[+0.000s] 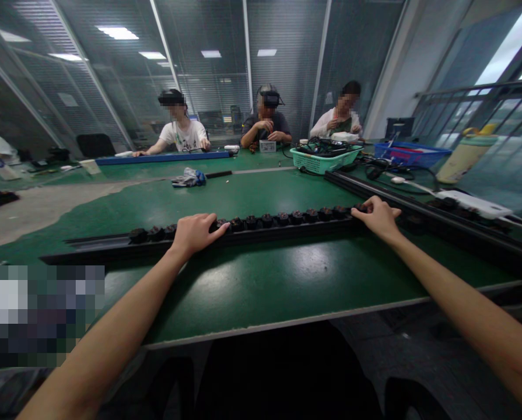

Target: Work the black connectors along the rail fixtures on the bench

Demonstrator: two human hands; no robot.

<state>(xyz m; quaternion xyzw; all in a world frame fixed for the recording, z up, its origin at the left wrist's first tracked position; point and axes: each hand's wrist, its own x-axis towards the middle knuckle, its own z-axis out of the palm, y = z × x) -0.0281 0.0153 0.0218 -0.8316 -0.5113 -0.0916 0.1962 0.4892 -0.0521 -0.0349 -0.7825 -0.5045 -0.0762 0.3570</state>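
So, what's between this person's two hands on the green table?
The head view shows a row of small dark round parts along a black rail, stretching between the left hand and the right hand.

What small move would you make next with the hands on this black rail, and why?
I would probably lift the left hand slightly clear of the row of dark round fittings, because it covers several of them and they can't be checked from this view. The right hand could stay at the row's right end, resting on the black rail to steady it.
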